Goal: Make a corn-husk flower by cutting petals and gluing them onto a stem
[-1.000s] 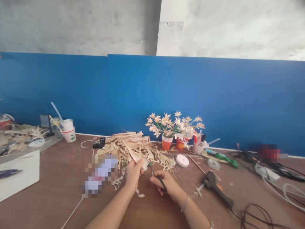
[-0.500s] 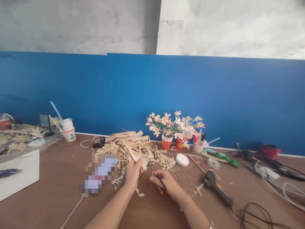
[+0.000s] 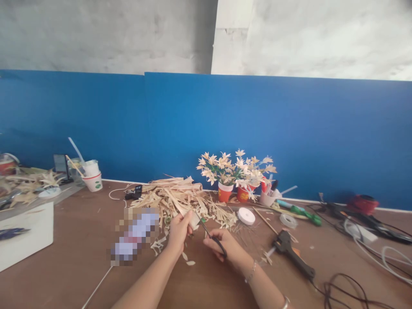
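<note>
My left hand (image 3: 179, 231) is closed on a pale strip of dried husk (image 3: 194, 221), pinched between thumb and fingers. Dark-handled scissors (image 3: 216, 243) are in my right hand (image 3: 223, 244), its fingers wrapped round the loops. Their blades point up and left, with the tips beside the strip's right edge; whether they touch it I cannot tell. Just behind my hands spreads a heap of dried husk strips (image 3: 180, 192), many curled. Small cut petals (image 3: 190, 263) lie on the brown table (image 3: 206, 285) below my left hand.
Pale flowers (image 3: 225, 165) stand in red paper cups (image 3: 225, 193) at the back. Right of my hands are a white ribbon roll (image 3: 246, 216), a tape roll (image 3: 288, 220) and a black glue gun (image 3: 294, 255) with its cord. A blurred-out object (image 3: 135, 236) lies left, a white cup (image 3: 93, 181) farther back.
My left hand has shifted very slightly left with the strip. The scissors and my right hand have moved only a hair to the right.
</note>
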A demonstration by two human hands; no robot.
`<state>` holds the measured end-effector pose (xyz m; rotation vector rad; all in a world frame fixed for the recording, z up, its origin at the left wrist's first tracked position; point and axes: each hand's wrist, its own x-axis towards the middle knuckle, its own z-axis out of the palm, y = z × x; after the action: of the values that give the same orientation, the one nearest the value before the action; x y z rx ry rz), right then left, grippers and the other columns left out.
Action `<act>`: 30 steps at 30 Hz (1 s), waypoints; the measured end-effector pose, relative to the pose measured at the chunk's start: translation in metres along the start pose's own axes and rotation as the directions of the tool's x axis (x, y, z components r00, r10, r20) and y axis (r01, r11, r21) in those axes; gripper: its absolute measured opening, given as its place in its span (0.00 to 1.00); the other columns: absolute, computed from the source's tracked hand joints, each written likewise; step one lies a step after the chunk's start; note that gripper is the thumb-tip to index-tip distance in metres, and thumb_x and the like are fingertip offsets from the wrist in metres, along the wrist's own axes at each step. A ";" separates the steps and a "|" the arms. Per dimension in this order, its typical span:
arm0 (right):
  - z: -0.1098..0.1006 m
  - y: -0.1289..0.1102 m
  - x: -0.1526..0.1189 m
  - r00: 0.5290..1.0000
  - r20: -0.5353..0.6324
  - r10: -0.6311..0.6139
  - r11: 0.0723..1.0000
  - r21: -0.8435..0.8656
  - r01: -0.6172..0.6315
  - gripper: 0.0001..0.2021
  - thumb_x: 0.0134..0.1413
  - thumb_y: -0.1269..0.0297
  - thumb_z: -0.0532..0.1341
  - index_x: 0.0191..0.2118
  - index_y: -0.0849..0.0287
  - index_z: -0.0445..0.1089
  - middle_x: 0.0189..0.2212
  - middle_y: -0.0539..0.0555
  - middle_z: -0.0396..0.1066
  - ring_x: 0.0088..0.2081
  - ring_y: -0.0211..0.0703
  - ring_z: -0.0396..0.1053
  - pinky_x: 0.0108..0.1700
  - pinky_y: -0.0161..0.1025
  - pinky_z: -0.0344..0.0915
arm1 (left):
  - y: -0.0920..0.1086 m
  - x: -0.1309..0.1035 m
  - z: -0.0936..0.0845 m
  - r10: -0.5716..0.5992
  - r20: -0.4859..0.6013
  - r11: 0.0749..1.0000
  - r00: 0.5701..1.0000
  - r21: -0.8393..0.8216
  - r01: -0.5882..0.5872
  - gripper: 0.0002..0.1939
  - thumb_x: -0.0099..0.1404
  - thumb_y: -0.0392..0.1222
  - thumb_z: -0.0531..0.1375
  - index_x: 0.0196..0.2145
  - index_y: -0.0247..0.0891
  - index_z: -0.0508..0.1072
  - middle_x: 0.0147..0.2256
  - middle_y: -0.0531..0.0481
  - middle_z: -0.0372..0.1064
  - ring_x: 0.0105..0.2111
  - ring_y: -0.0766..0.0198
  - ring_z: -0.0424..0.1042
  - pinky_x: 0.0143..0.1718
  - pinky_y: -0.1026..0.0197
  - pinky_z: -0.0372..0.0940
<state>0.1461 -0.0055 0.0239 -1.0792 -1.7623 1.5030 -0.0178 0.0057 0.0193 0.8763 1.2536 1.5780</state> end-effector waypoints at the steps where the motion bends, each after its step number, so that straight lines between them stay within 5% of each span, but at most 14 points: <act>1: 0.000 0.000 0.000 1.000 0.003 0.001 1.000 0.007 -0.001 0.19 0.43 0.47 0.62 0.23 0.61 0.63 0.08 0.40 0.53 0.10 0.27 0.49 0.12 0.27 0.44 | 0.000 0.000 0.000 0.003 0.004 1.000 1.000 0.004 -0.003 0.21 0.49 0.57 0.62 0.18 0.35 0.66 0.09 0.57 0.59 0.11 0.72 0.56 0.13 0.70 0.47; 30: -0.003 0.007 0.002 0.998 0.053 0.028 0.999 0.031 -0.030 0.19 0.42 0.48 0.63 0.25 0.61 0.63 0.08 0.41 0.56 0.10 0.28 0.50 0.12 0.27 0.43 | 0.004 0.000 0.002 -0.053 0.003 0.990 0.999 0.129 0.052 0.24 0.46 0.61 0.61 0.12 0.36 0.65 0.06 0.55 0.56 0.08 0.72 0.55 0.11 0.70 0.46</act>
<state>0.1489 -0.0020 0.0175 -1.0631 -1.7587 1.5851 -0.0169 0.0059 0.0236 0.9208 1.3758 1.4643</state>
